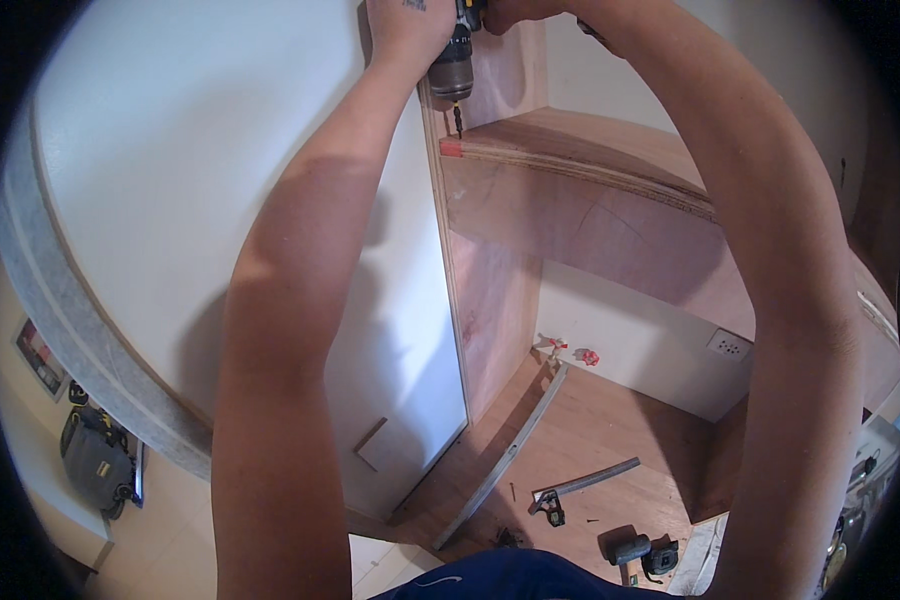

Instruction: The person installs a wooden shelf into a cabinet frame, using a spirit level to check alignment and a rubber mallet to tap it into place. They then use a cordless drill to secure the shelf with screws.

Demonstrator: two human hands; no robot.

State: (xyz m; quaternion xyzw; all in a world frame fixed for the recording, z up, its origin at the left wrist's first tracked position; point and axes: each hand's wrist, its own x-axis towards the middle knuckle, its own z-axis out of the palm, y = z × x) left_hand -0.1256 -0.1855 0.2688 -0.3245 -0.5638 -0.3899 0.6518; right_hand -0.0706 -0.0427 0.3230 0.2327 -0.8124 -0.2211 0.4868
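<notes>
Both my arms reach up to the top edge, where a cordless drill points downward. My left hand presses along the drill's left side, its fingers mostly hidden or cut off by the frame. On the other side, my right hand is closed at the drill's handle, only partly in view. The driver bit stands nearly upright, its tip at the left end of the plywood shelf, by a red-marked corner. This corner meets the edge of a white panel.
Below are a plywood base, a long metal straightedge, a combination square, a hammer and a tape measure. A wall socket sits at the back. A dark tool bag lies at far left.
</notes>
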